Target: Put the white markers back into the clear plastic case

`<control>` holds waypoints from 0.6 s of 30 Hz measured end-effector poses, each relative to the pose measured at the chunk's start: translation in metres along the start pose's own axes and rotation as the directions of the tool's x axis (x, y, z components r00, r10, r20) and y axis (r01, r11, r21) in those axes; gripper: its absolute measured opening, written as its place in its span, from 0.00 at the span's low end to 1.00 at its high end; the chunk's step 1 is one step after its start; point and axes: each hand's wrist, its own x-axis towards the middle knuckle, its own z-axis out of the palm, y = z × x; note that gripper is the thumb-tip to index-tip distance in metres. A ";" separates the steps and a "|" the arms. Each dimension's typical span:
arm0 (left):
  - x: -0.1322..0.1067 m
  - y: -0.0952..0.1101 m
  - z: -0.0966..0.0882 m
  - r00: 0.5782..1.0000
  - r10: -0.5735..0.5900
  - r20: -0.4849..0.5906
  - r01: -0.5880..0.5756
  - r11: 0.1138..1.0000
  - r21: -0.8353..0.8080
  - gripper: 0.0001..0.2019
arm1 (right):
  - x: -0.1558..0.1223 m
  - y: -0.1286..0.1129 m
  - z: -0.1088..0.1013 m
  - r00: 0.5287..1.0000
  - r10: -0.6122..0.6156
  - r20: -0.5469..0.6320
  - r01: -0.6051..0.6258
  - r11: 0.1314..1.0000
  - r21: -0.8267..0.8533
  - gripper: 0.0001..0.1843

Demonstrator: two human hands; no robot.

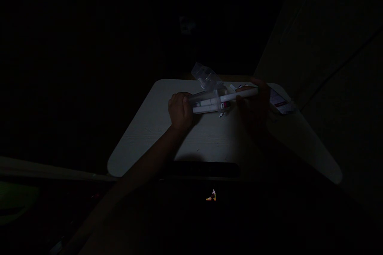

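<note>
In dim light, my left hand [180,109] is wrapped round the closed end of a clear plastic case [203,96], tilted over the white table. Its clear flap lid [206,75] stands open at the far side. White pen-like sticks [206,108] lie inside, one with a dark pink end near the mouth. My right hand [255,101], in shadow, grips a long white stick, perhaps a marker [239,95]. That stick lies across the mouth of the case, its left end at or just inside the opening; I cannot tell which.
The white table [149,131] has rounded corners. A flat printed item with a purplish face [279,101] lies at its right edge, beyond my right hand. A dark bar [203,169] runs along the near edge. A dark cable [341,69] crosses the right side.
</note>
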 end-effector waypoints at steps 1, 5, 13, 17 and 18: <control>0.000 0.000 0.000 1.000 0.004 0.001 -0.004 1.000 0.000 0.34 | 0.000 -0.001 0.000 1.000 -0.001 0.002 0.001 1.000 -0.023 0.23; 0.000 0.000 0.000 1.000 0.012 0.005 -0.012 1.000 0.007 0.34 | -0.001 -0.005 0.000 0.999 0.032 0.044 -0.030 0.999 -0.041 0.23; -0.001 -0.003 0.001 1.000 0.026 0.012 -0.026 1.000 0.003 0.34 | -0.003 -0.008 0.000 0.986 0.119 0.118 -0.119 0.993 -0.013 0.23; -0.002 -0.004 0.001 0.999 0.031 0.018 -0.031 0.999 0.007 0.32 | -0.004 -0.006 0.001 0.994 0.045 0.096 -0.045 0.999 0.001 0.23; -0.002 -0.004 0.001 0.999 0.033 0.015 -0.033 0.999 0.010 0.32 | -0.004 -0.006 0.002 0.994 0.038 0.100 -0.037 0.999 -0.010 0.23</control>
